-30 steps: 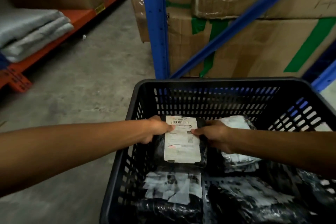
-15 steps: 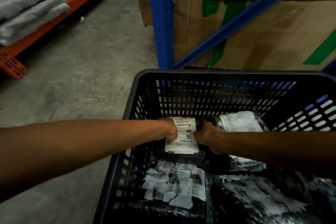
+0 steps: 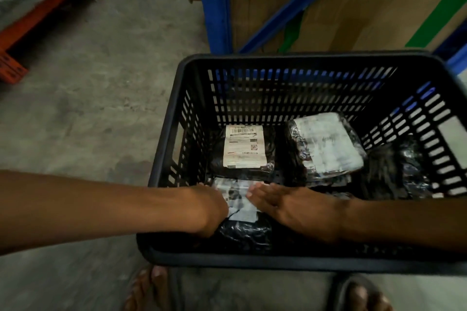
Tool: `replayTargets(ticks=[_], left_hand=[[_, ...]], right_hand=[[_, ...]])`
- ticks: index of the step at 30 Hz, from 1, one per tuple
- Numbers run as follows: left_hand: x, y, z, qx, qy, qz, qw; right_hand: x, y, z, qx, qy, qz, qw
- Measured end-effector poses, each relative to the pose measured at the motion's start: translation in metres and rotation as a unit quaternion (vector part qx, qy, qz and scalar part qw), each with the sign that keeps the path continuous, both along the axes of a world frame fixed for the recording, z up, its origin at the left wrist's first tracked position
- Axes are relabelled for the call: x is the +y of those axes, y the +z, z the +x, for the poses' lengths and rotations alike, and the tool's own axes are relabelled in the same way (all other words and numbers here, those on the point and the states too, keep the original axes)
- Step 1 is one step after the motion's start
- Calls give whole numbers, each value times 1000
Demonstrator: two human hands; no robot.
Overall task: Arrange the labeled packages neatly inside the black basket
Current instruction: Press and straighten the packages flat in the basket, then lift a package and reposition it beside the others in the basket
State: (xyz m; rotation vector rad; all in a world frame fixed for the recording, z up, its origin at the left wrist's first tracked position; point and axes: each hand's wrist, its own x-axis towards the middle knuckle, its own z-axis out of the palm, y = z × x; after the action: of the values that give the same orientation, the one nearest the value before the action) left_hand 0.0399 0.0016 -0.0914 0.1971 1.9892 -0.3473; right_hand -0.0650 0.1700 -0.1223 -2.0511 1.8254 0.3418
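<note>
Head view: a black basket (image 3: 290,60) is seen from above on a concrete floor (image 3: 96,98), with both bare forearms reaching into its near end.
Left hand (image 3: 211,212): it is curled over the left edge of the near package (image 3: 241,212); the fingers are folded down out of sight, so whether that edge is actually pinched cannot be told.
Right hand (image 3: 290,209): it is laid flat and unclenched, with the fingers (image 3: 255,193) spread and pressed on the right side of the same package's white label; nothing is grasped.
Near package: black wrap with a crumpled white label, lying between the two hands at the near-left corner of the basket.
Labeled package (image 3: 242,149): it lies flat just beyond the fingertips, against the far wall, with its barcode label facing up and free of both hands.
Second package (image 3: 326,146): beyond and to the right of the right fingers, tilted, its blurred label up.
Dark wrapped bundle (image 3: 396,171): further right of the right hand, near the right wall.
Surroundings: a blue rack post (image 3: 214,2) and cardboard boxes (image 3: 353,7) stand beyond the basket; sandalled feet (image 3: 151,288) are seen nearer than the hands.
</note>
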Motion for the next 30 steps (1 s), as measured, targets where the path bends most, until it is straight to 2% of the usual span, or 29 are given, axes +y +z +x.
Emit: replayTargets(ticks=[5,7,9,10,12,15,17,19,20,21,24,26,30], left_hand=[[1,24,3,29,69,35,997],[-5,36,1,56,116,71,989],[-20,54,-10,53,195,117,972],[-31,62,-17,38,249,151,956],[-54,82,-32,13,386,245,889],[-86,108,-45,19,560,369,741],[-99,115,-54,28,648,412,640],[-100,113,-64,58,729,440,520],[-96,110,-68,86,746,449,485],[-91,104,-72,126,744,447,481],[-70,80,-84,262,695,379,552],[-64,60,-89,300,693,324,569],[-71,26,-95,290,716,278,571]], right_hand=[[-14,-5,-2,-26,-2,0,1000],[-9,3,-10,-137,-60,-49,988],[2,15,-25,-259,-158,-108,947],[7,21,-33,-289,-199,-126,928],[17,34,-47,-364,-288,-122,877],[21,53,-66,-498,-414,-136,750],[14,61,-76,-519,-514,-159,664],[2,63,-80,-505,-615,-165,583],[-6,63,-80,-498,-655,-159,546],[-14,60,-81,-497,-681,-151,516],[-39,54,-78,-527,-696,-134,469],[-57,49,-80,-526,-692,-130,476],[-88,35,-84,-498,-703,-88,500]])
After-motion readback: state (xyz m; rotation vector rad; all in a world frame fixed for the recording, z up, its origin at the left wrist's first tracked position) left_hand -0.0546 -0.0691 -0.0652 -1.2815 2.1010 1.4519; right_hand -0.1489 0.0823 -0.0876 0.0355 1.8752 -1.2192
